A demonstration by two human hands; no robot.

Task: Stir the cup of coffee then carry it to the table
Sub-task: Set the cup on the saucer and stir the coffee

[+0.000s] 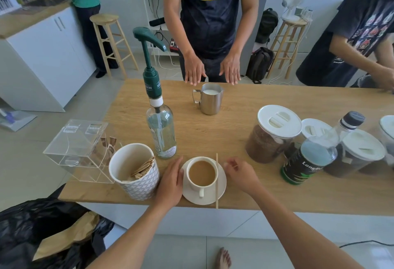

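One either side of the coffee: left grip [170, 183] and right grip [241, 174], both low on the desk [213, 132]. Left grip open, fingers straight and together, laid along the left rim of the saucer [221, 185], touching it or as good as. Right grip just off the saucer's right rim, fingers loosely bent, nothing plainly held. Hard to tell what the thumb and fingertip are up to, tbh.

So, cup [201, 173] smack between the two, upright on the saucer, full of milky coffee, handle toward the near desk edge. Neither grip on the cup itself. Wooden stir stick [217, 183] lying across the saucer's right side, just beside the cup, near end out at the desk's near edge.

Further out: white patterned holder [136, 174] of wooden sticks just left of the left grip, clear acrylic box [78, 149] beyond that, pump bottle [162, 134] right behind the saucer. Steel milk jug [211, 100] mid-desk. White-lidded jars [270, 136] of brown stuff off to the right. Across the desk, another person's hands [193, 70] held flat over the far edge.
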